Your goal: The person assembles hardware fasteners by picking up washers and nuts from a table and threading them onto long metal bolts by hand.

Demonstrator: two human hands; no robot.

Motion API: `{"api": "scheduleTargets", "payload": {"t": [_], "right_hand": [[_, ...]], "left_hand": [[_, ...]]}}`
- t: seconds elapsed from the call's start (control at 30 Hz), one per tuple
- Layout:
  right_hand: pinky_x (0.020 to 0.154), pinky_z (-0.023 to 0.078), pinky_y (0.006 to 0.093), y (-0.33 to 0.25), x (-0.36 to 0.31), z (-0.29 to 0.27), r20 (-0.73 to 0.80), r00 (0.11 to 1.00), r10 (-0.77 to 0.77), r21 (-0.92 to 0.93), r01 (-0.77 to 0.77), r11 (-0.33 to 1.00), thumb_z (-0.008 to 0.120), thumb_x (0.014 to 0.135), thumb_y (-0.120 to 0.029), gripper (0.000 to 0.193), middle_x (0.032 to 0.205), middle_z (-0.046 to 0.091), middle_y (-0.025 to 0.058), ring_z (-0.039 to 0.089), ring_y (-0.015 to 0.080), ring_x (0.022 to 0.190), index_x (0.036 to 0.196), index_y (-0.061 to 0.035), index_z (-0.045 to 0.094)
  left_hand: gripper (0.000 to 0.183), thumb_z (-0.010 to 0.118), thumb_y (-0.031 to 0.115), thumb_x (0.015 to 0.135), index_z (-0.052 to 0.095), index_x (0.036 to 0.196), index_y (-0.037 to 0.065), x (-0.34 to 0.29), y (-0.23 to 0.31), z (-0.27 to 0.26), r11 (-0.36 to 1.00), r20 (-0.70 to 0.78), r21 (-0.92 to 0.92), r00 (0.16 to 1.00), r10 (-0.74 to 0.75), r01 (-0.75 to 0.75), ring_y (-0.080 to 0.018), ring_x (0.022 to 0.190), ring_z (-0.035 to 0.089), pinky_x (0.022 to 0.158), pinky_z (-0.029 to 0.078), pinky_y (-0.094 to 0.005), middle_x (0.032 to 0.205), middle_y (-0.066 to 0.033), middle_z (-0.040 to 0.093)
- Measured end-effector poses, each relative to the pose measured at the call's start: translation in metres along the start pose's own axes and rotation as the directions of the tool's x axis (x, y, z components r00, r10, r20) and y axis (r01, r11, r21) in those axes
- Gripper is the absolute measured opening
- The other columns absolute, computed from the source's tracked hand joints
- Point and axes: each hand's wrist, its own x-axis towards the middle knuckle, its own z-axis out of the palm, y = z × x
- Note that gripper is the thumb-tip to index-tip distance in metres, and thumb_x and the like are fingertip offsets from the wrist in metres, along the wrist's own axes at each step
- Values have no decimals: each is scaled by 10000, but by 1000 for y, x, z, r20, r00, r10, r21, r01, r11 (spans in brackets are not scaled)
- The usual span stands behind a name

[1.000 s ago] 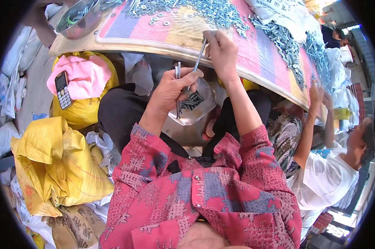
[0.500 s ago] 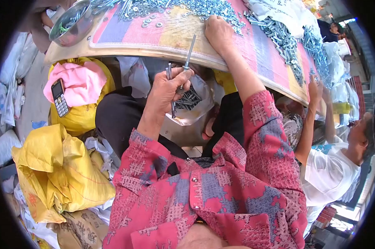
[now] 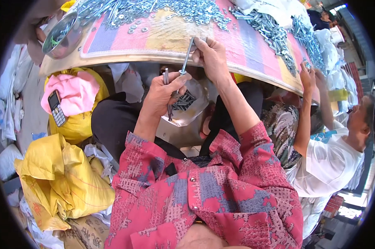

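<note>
Work surface: one curved wooden board [image 3: 125, 61] covered by a striped woven mat of pink, blue and yellow [image 3: 171, 37], set at lap height, evidently so parts can be drawn off its near edge. Loose silver washers and nuts [image 3: 183, 10] lie spread across the far side of the mat, too many to count; a heap of silver bolts [image 3: 274, 35] runs along its right part.

One clear plastic bag holding finished dark bolts [image 3: 183, 101] hangs open below the board edge, directly under both hands, probably to catch finished pieces.

One steel bowl [image 3: 61, 35] sits at the board's left corner. One push-button phone [image 3: 56, 108] rests on a pink cloth [image 3: 73, 91] over a yellow sack [image 3: 77, 124].

Left hand [image 3: 160, 95]: closed around two spare bolts [image 3: 166, 79] kept upright in the fist, while thumb and forefinger pinch the lower end of one long silver bolt [image 3: 187, 54].

Right hand [image 3: 210, 56]: fingertips pinched together at that bolt's upper end, at the board edge; whether they hold a nut cannot be told.
</note>
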Motion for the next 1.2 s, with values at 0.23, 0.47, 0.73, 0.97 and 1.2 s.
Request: {"api": "scheduleTargets", "payload": {"t": [0.23,0.47,0.73,0.97,1.2], "right_hand": [[445,328,182,-2,1,2,-80,990,-116,78,122,989,584,947,-197,215,593,591,2,497,38,481,789,-58,628],[500,414,215,-4,4,-2,-48,897,-439,-428,379,820,646,891,-174,193,635,643,49,541,64,507,812,2,644],[710,505,361,-6,103,-109,-95,715,-693,-857,295,422,614,861,-200,213,932,679,128,647,229,812,1003,-63,693],[799,501,425,9,149,-139,-50,828,-558,-992,26,127,639,800,-290,215,992,661,126,631,320,907,917,-133,725],[732,508,427,7,56,-70,325,784,-529,-940,330,-88,619,830,-272,231,925,639,113,606,317,971,941,-82,688]], "left_hand": [[214,618,193,915,640,990,-6,1,-4,3,941,121,-306,986,-111,144,-29,419,325,397,240,-180,644,-1,536],[206,653,198,889,614,976,16,10,-13,5,918,175,-354,977,-124,180,-28,431,395,406,283,-165,679,-4,568],[137,732,110,816,640,892,43,18,-12,9,981,-129,-183,988,-84,60,-43,603,563,413,323,-155,722,-20,632],[111,696,100,840,638,916,43,13,-12,3,975,-191,-203,973,-129,89,-42,558,528,384,310,-157,731,-31,632],[95,708,84,830,648,868,21,15,-8,-1,981,-207,-193,977,-54,14,-42,525,510,384,319,-161,692,-36,624]]}}
